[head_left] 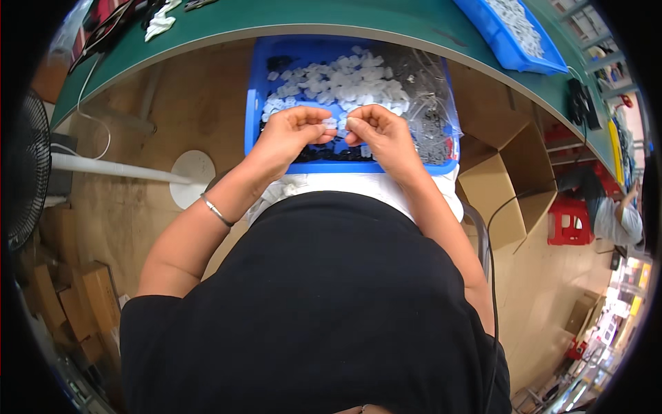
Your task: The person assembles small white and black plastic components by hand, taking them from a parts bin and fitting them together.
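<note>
Above blue tray [251, 124], small white piece [330, 123] sits between your hands: left hand [298, 132] pinches it, thumb nearly meeting fingers; right hand [379, 134], similarly closed, pinches second piece [343, 126] just beside. White heap [355, 79] lies beyond.

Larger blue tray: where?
The tray is upper centre in the head view, beneath the left hand and right hand, by the green table's near edge.

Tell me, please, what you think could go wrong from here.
The small white pieces pinched in the left hand and right hand might slip and get lost in the white pile. White and dark pieces share the blue tub, so they could get mixed.
</note>
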`<state>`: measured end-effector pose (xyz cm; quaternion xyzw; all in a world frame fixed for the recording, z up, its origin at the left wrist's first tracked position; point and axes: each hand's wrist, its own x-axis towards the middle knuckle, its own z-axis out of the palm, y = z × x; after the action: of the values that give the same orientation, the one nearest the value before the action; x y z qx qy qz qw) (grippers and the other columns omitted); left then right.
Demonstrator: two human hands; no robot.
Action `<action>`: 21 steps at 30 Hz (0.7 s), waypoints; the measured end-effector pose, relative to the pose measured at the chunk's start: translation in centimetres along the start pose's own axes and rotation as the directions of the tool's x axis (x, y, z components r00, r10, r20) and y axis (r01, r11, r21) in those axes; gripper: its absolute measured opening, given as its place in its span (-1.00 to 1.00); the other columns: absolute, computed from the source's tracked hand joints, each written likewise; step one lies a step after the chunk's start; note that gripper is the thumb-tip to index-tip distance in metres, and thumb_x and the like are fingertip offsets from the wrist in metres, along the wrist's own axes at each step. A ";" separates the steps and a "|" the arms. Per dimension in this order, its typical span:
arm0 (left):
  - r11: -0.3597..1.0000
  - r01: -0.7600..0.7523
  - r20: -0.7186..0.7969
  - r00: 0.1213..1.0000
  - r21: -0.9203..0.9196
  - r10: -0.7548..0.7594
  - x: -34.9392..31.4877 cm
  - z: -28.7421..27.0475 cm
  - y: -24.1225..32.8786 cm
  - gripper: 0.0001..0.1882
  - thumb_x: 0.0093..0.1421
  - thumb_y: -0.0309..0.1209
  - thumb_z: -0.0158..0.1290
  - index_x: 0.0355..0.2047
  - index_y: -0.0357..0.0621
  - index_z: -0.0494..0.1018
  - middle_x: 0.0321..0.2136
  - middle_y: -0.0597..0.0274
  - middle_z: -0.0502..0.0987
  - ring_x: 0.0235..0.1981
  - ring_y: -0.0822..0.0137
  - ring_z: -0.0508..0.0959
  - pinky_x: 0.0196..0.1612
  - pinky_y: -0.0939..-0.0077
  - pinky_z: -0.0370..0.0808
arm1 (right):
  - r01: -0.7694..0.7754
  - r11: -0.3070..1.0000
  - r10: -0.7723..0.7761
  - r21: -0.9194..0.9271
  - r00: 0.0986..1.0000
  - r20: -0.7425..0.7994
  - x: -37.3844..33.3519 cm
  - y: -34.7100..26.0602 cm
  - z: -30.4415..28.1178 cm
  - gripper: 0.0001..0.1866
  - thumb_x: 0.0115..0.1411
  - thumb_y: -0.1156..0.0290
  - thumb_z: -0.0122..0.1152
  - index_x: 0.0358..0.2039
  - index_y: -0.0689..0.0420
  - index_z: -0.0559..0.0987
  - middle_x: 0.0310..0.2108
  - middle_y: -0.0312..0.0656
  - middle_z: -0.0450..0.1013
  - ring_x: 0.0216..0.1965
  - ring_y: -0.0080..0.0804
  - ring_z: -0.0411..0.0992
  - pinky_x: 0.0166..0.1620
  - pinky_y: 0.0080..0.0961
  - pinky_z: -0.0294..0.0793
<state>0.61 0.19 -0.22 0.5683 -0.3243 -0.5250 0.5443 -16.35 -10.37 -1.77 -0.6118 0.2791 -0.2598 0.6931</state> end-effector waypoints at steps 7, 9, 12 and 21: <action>0.999 0.012 -0.006 1.000 -0.043 -0.012 0.0 0.0 0.0 -0.72 0.21 -0.55 0.04 -0.08 -0.43 0.40 -0.21 0.05 0.53 -0.16 0.28 0.59 -0.05 0.49 0.54 | -0.009 0.998 0.008 -0.066 1.000 -0.017 -0.1 -0.4 1.1 -0.84 0.27 0.42 0.15 -0.26 0.27 0.55 -0.47 -0.32 0.48 -0.45 -0.65 0.42 -0.33 -0.66 0.46; 0.999 0.024 -0.011 1.000 -0.025 -0.025 -0.1 0.1 0.2 -0.74 0.21 -0.55 0.04 -0.10 -0.41 0.41 -0.23 0.08 0.53 -0.18 0.30 0.59 -0.07 0.51 0.54 | -0.006 0.996 0.005 -0.087 1.000 -0.019 -0.1 -0.2 1.4 -0.84 0.27 0.42 0.15 -0.27 0.26 0.56 -0.47 -0.33 0.47 -0.45 -0.66 0.41 -0.33 -0.67 0.45; 0.998 0.031 -0.007 0.999 -0.055 -0.032 -0.3 0.3 0.3 -0.73 0.21 -0.55 0.05 -0.09 -0.40 0.40 -0.23 0.09 0.52 -0.18 0.32 0.59 -0.09 0.53 0.55 | -0.005 0.992 0.000 -0.126 0.999 -0.040 -0.2 -0.1 1.5 -0.85 0.26 0.41 0.17 -0.29 0.24 0.57 -0.48 -0.35 0.47 -0.46 -0.68 0.39 -0.34 -0.69 0.43; 0.979 0.102 -0.024 0.994 -0.176 -0.108 0.0 0.5 -0.2 -0.71 0.19 -0.56 0.06 -0.07 -0.37 0.40 -0.22 0.12 0.52 -0.22 0.34 0.60 -0.11 0.56 0.56 | 0.043 0.992 -0.057 -0.121 0.992 -0.117 -0.1 -0.1 1.6 -0.87 0.26 0.46 0.12 -0.28 0.27 0.53 -0.44 -0.29 0.48 -0.44 -0.63 0.44 -0.32 -0.66 0.46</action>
<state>0.13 0.09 -0.34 0.5435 -0.2375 -0.5698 0.5688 -15.34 -9.19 -1.53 -0.6417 0.3198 -0.2964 0.6310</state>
